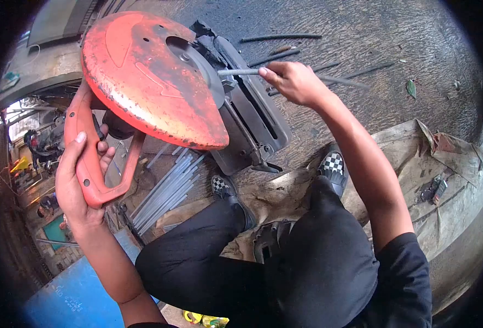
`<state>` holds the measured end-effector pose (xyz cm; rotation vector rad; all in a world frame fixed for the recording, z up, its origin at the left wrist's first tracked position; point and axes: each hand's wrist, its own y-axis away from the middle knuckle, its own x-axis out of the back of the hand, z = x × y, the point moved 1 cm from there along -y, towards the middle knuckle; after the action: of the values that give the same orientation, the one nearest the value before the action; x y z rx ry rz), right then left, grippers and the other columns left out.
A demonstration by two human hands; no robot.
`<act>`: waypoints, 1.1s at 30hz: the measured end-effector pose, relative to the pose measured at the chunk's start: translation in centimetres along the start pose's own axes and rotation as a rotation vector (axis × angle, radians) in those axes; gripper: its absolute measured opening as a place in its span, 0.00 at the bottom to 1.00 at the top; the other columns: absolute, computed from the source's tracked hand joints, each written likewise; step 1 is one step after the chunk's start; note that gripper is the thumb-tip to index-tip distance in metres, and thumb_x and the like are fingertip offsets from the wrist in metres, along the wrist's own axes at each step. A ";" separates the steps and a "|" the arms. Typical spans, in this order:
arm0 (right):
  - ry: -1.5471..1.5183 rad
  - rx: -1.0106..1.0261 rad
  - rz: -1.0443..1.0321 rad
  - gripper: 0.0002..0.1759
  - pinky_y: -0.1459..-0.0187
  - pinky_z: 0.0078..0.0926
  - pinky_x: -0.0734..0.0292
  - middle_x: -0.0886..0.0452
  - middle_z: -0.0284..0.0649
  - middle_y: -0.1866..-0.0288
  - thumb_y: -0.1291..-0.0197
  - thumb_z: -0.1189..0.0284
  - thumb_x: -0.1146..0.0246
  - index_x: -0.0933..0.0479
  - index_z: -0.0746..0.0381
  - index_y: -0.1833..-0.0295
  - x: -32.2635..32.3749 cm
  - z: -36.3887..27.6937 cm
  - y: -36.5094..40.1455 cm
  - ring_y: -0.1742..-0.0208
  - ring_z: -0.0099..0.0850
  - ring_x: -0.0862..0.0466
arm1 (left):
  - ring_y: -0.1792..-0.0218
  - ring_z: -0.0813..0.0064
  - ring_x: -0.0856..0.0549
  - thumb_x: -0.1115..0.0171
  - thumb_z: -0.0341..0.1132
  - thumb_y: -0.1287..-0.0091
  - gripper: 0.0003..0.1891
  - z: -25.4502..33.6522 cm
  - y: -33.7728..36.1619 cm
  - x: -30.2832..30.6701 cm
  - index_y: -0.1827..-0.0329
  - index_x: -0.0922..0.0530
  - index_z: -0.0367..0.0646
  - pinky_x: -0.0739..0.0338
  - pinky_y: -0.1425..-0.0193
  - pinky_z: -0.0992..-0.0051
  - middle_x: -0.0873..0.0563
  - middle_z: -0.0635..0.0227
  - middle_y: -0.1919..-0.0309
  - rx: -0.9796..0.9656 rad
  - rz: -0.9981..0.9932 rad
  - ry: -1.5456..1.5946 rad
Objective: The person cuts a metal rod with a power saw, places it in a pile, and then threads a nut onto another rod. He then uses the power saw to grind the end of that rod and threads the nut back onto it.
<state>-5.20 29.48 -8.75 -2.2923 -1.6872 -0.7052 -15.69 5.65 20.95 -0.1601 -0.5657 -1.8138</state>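
I have the left hand [80, 177] wrapped round the handle [91, 164] of the saw [189, 123], on the left; the right hand [296, 82] grips the rod [239, 72] at far centre, its left end by the blade [211, 82]. I judge the rod light and stiff, its ribbing good for grip — best held well right of the blade. The saw looks heavy. Whether rod meets blade I can't tell — the guard [148, 76] covers much, and the rod's right end blurs.

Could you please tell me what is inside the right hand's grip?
A grey ribbed rod sticks out of the right hand toward the red blade guard; its gripped stretch is covered.
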 end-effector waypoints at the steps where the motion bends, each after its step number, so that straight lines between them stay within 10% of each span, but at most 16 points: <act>1: 0.095 -0.005 -0.032 0.24 0.53 0.52 0.28 0.17 0.46 0.69 0.34 0.48 0.48 0.19 0.56 0.58 0.3 -0.2 -0.5 0.59 0.49 0.17 | 0.62 0.76 0.19 0.42 0.36 0.33 0.25 0.0 0.1 -0.1 0.37 0.34 0.30 0.20 0.54 0.74 0.19 0.55 0.54 0.007 0.002 0.007; 33: 0.499 0.320 0.260 0.14 0.51 0.41 0.37 0.20 0.33 0.68 0.42 0.52 0.37 0.17 0.49 0.62 0.8 -2.2 -2.0 0.53 0.33 0.22 | 0.62 0.76 0.19 0.41 0.37 0.34 0.27 0.0 0.1 0.0 0.36 0.35 0.31 0.21 0.53 0.73 0.20 0.53 0.52 0.002 0.048 -0.012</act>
<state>-7.46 29.80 -6.70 -1.8666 -1.1554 -0.7973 -15.55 5.67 20.98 -0.1824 -0.5677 -1.7670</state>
